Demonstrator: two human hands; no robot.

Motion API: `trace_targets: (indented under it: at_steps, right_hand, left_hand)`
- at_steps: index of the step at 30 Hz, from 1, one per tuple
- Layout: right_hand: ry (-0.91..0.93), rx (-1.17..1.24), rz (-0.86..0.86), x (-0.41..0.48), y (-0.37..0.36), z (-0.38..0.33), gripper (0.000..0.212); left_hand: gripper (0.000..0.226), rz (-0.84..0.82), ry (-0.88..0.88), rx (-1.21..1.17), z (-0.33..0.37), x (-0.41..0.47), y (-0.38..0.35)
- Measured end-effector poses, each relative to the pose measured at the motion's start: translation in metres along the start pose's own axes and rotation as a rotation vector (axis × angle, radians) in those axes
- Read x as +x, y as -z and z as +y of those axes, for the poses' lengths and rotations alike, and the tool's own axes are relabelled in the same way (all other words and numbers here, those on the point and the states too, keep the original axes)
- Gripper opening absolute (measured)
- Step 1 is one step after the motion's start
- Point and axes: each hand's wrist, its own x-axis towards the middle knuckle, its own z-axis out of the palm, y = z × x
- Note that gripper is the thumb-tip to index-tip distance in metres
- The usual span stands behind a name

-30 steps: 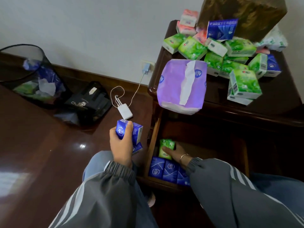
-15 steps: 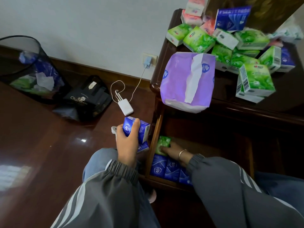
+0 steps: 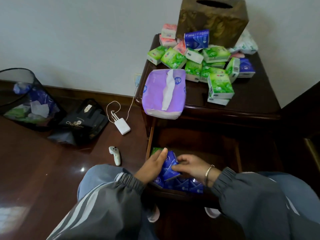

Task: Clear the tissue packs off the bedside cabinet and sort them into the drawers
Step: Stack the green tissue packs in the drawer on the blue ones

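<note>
Currently both hands are inside the open drawer [image 3: 149, 142] below the bedside cabinet [image 3: 251, 103]. Left grip [image 3: 153, 164]: closed around a blue pack [image 3: 170, 166], thumb straight along its top edge, fingers hidden behind it. Right grip [image 3: 192, 166]: fingertips curled onto the near edge of the same pack, bracelet at the wrist. The pack is tilted, held just above a row of blue packs [image 3: 181, 185] that stand along the drawer front. One green pack [image 3: 155, 150] sits in the back left corner of the drawer, partly hidden by the left thumb. On the worktop: a heap of green packs [image 3: 219, 85], pink packs [image 3: 168, 34] at the back, a purple soft pack [image 3: 163, 94] overhanging the front left edge, and a brown tissue box [image 3: 213, 21] against the wall. On the floor, left of the cabinet: a white charger [image 3: 122, 126], a white controller [image 3: 115, 155], a black bag [image 3: 83, 122] and a mesh bin [image 3: 26, 101].
</note>
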Motion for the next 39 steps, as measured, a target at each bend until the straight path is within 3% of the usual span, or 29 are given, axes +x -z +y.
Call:
trace_targets:
  at_steps: [4,10,12,14,17,20,23,30,39]
  right_hand:
    - [-0.055,0.199,0.042,-0.021,0.014,0.015,0.013]
    - [-0.066,0.277,0.098,-0.036,0.026,0.036,0.011]
    - [-0.079,0.306,0.099,-0.036,0.036,0.039,0.013]
    - [-0.086,0.319,0.123,-0.033,0.053,0.043,0.014]
    - [-0.172,0.262,0.27,-0.024,0.091,0.057,0.015]
    - [-0.318,0.166,0.389,-0.018,0.124,0.078,0.018]
    - [-0.407,-0.093,0.392,-0.009,0.133,0.097,0.041]
    - [-0.437,-0.644,0.259,0.0,0.104,0.104,0.051]
    - [-0.345,-0.648,0.288,0.007,0.101,0.112,0.068]
  left_hand:
    - [0.034,0.016,0.073,-0.201,0.007,-0.002,-0.03]
    - [0.032,0.031,0.138,-0.433,0.019,-0.008,-0.07]
    - [0.047,-0.009,0.16,-0.496,0.018,-0.006,-0.075]
    - [0.055,0.037,0.082,-0.373,0.015,-0.004,-0.07]
    - [0.043,0.414,-0.052,0.092,0.001,0.005,-0.043]
    - [0.042,0.616,0.074,0.293,-0.019,0.012,-0.018]
    - [0.041,0.558,0.225,0.225,-0.034,0.018,-0.017]
    - [0.038,0.498,0.195,0.234,-0.042,0.021,-0.024]
    - [0.044,0.478,0.198,0.254,-0.044,0.021,-0.023]
